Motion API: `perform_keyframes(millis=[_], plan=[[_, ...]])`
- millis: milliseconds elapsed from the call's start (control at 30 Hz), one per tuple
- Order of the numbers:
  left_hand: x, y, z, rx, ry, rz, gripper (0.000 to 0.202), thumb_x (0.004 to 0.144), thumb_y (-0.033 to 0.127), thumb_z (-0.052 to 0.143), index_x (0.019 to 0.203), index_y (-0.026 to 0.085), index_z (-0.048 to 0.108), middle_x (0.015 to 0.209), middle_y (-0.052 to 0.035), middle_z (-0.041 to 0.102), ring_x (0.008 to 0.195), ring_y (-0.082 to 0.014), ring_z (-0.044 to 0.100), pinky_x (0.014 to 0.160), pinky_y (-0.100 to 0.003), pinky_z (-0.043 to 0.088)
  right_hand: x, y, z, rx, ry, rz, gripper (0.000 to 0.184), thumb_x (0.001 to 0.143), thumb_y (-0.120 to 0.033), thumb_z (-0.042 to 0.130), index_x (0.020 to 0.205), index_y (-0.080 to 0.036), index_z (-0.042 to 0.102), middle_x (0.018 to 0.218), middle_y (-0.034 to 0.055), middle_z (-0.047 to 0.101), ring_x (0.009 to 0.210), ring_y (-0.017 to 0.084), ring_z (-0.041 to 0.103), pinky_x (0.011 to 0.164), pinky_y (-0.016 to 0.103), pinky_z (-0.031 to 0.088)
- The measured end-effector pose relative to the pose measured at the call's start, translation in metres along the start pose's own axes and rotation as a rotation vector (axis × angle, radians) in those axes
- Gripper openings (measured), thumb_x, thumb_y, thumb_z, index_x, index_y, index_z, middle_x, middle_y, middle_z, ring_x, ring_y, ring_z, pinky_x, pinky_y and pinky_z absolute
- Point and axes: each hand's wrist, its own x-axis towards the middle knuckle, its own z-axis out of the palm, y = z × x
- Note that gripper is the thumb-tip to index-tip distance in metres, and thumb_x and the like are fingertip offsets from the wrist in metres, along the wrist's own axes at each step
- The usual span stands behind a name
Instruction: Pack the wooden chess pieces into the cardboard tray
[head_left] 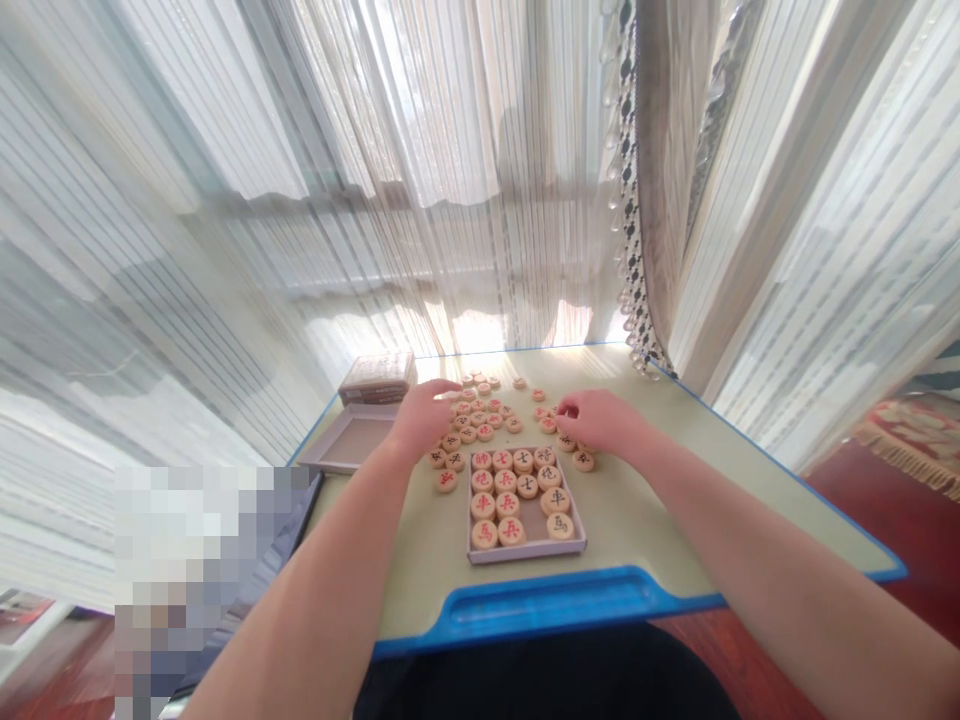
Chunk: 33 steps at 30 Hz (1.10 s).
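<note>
Round wooden Chinese chess pieces (pixel 478 418) with red or black characters lie scattered on the table. My left hand (pixel 429 415) reaches over the left side of this spread, its fingers stretched out and open; some of its fingers are out of sight. At the right edge of the pieces, my right hand (pixel 600 420) is closed, fingertips curled together just above a black-marked piece (pixel 568 441). Whatever is between those fingertips is hidden. Nearer to me stands a shallow box (pixel 527 555) with rows of pieces, red on the left and black on the right, and a gap in its front middle.
A shallow grey tray-like lid (pixel 352 440) lies at the left, with a box (pixel 377 378) behind it. The green table (pixel 720 470) has a blue rim and a blue front groove (pixel 551 598). Sheer curtains (pixel 450 250) hang beyond the far edge.
</note>
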Motion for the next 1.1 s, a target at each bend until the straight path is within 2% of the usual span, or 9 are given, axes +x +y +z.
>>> perform_keyframes(millis=[133,333,500,567,667,733,833,967,1100], plan=[[-0.002,0.008,-0.002,-0.408,0.033,-0.101,0.027,0.067,0.007,0.055,0.094,0.011,0.061,0.107,-0.0133,0.062,0.083,-0.0165,0.066,0.078,-0.029,0.054,0.0,-0.002,0.004,0.037,0.021,-0.045,0.022,0.077,-0.035,0.052,0.078,-0.021,0.068,0.075,0.0043,0.068,0.069,0.018,0.057,0.055,0.027,0.035],[-0.008,0.016,-0.002,-0.339,0.013,0.027,0.016,0.066,0.017,0.06,0.08,0.012,0.066,0.084,-0.0085,0.068,0.081,-0.0194,0.066,0.078,-0.033,0.053,0.001,-0.006,0.009,0.107,0.12,-0.162,0.021,0.079,-0.031,0.05,0.081,-0.019,0.068,0.081,0.005,0.067,0.078,0.019,0.057,0.068,0.03,0.043],[-0.009,0.018,-0.006,-0.441,0.083,0.172,0.023,0.069,0.021,0.054,0.087,0.014,0.067,0.094,-0.008,0.069,0.086,-0.0196,0.065,0.077,-0.031,0.051,0.007,-0.008,0.024,0.183,0.174,-0.374,0.029,0.083,-0.027,0.046,0.103,-0.02,0.066,0.108,0.0067,0.064,0.106,0.023,0.05,0.094,0.04,0.039],[-0.008,0.017,-0.009,-0.276,0.146,0.179,0.024,0.071,0.021,0.051,0.088,0.015,0.067,0.094,-0.0078,0.069,0.087,-0.0203,0.064,0.078,-0.031,0.05,0.01,-0.011,0.03,0.199,0.128,-0.43,0.034,0.085,-0.028,0.043,0.112,-0.021,0.062,0.118,0.0055,0.06,0.114,0.023,0.046,0.1,0.042,0.034],[-0.01,0.016,-0.013,0.265,0.236,0.173,0.028,0.072,0.017,0.047,0.088,0.016,0.069,0.09,-0.0095,0.07,0.091,-0.0241,0.062,0.082,-0.035,0.047,0.011,-0.014,0.033,0.194,0.059,-0.422,0.038,0.087,-0.032,0.041,0.12,-0.02,0.057,0.127,0.0057,0.054,0.122,0.025,0.041,0.104,0.044,0.031],[-0.012,0.015,-0.013,0.564,0.181,0.15,0.032,0.072,0.014,0.046,0.093,0.017,0.07,0.091,-0.0105,0.07,0.092,-0.0252,0.062,0.082,-0.035,0.045,0.01,-0.015,0.032,0.205,0.061,-0.394,0.039,0.087,-0.031,0.041,0.121,-0.019,0.055,0.126,0.0073,0.054,0.121,0.024,0.043,0.102,0.044,0.034],[-0.013,0.012,-0.012,0.699,-0.031,0.152,0.037,0.071,0.011,0.045,0.099,0.018,0.069,0.095,-0.0098,0.07,0.089,-0.0237,0.062,0.079,-0.03,0.046,0.008,-0.013,0.028,0.233,0.122,-0.342,0.037,0.086,-0.027,0.042,0.119,-0.016,0.055,0.12,0.0101,0.058,0.113,0.023,0.051,0.096,0.04,0.04],[-0.009,0.004,-0.011,0.63,-0.183,0.141,0.04,0.067,0.008,0.047,0.1,0.017,0.068,0.095,-0.0076,0.07,0.085,-0.021,0.064,0.073,-0.025,0.047,0.006,-0.011,0.023,0.229,0.182,-0.287,0.031,0.084,-0.026,0.045,0.109,-0.015,0.06,0.111,0.0108,0.062,0.105,0.022,0.055,0.091,0.037,0.043],[-0.005,-0.002,-0.01,0.458,-0.256,0.128,0.041,0.065,0.008,0.05,0.101,0.018,0.066,0.095,-0.0047,0.069,0.081,-0.0175,0.064,0.064,-0.021,0.048,0.005,-0.012,0.023,0.205,0.187,-0.365,0.024,0.084,-0.024,0.046,0.096,-0.017,0.066,0.105,0.0088,0.064,0.104,0.022,0.055,0.092,0.038,0.042]])
